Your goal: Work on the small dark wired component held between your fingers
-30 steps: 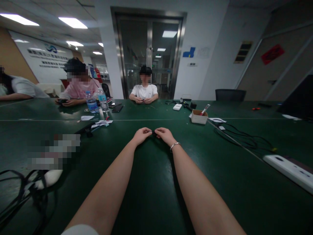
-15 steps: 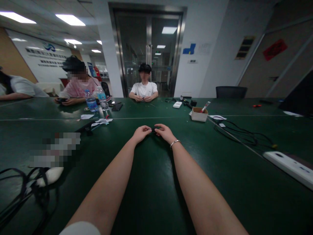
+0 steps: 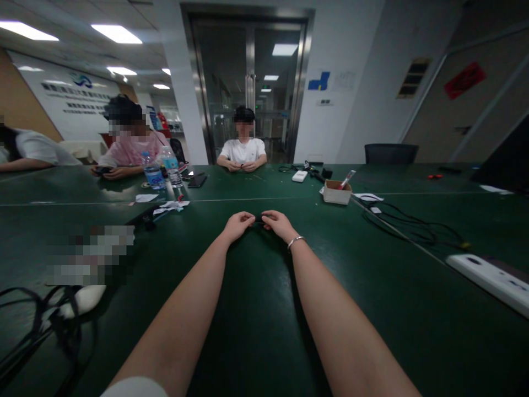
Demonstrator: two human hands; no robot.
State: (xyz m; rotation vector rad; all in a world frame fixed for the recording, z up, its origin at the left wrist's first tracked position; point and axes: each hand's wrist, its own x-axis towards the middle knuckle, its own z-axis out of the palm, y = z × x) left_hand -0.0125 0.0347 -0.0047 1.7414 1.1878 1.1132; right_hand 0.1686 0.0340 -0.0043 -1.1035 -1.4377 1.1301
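Note:
Both arms reach forward over the green table (image 3: pixel 256 309). A small dark object (image 3: pixel 258 219) is pinched between the fingertips of my two hands, a little above or on the tabletop; which of these I cannot tell. My left hand (image 3: pixel 239 225) closes on its left end, thumb and fingers together. At its right end my right hand (image 3: pixel 279 224) grips it the same way, with a silver bracelet (image 3: pixel 296 241) round the wrist. The object's details are too small and dark to make out.
A small box (image 3: pixel 337 193) stands beyond my right hand, with black cables (image 3: pixel 417 229) and a white power strip (image 3: pixel 487 280) farther right. Cables (image 3: pixel 70 314) lie at left. Bottles (image 3: pixel 171 168) and a phone (image 3: pixel 197 181) are back left. Several people sit across the table.
The view has shifted very slightly. Both hands keep nearly the same place and the same hold on the small dark object.

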